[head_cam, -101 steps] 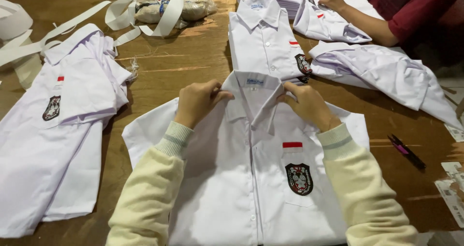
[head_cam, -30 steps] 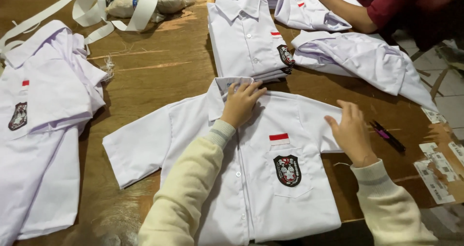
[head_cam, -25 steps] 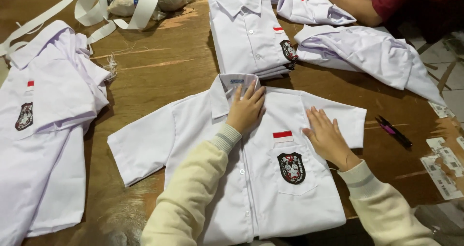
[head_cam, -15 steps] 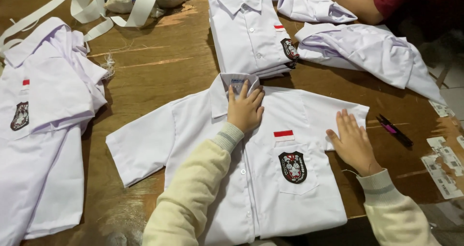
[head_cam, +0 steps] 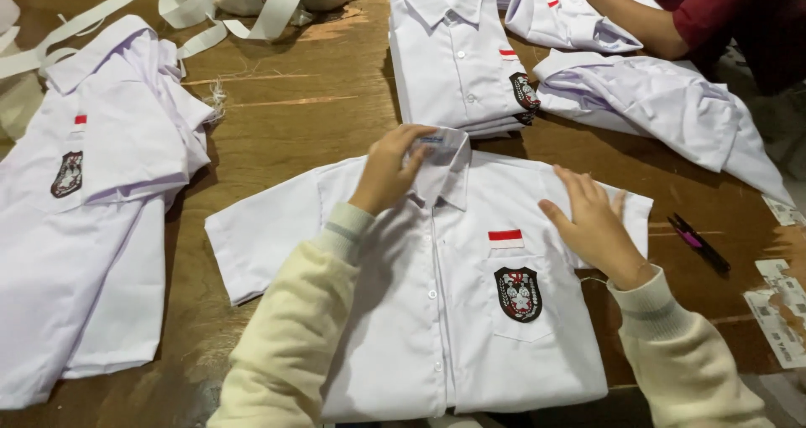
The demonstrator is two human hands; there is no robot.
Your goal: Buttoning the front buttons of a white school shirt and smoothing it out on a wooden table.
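Observation:
A white short-sleeved shirt (head_cam: 437, 327) lies buttoned and face up on the wooden table (head_cam: 302, 100), with a red-and-white patch and a dark crest on its chest pocket. My left hand (head_cam: 388, 169) grips the left side of its collar, fingers curled over the edge. My right hand (head_cam: 592, 222) rests flat, fingers spread, on the shirt's right shoulder and sleeve. Both my arms are in cream knit sleeves.
A folded stack of white shirts (head_cam: 457, 58) sits just beyond the collar. Loose shirts (head_cam: 92, 218) lie at left, another pile (head_cam: 663, 100) at right under a co-worker's arm (head_cam: 646, 16) in a dark red sleeve. White strips (head_cam: 210, 12) lie far left; a pen (head_cam: 698, 243) and paper labels (head_cam: 781, 310) at right.
My left hand has shifted from lying on the collar to gripping its left side. My right hand slid left and up from the sleeve edge onto the shoulder.

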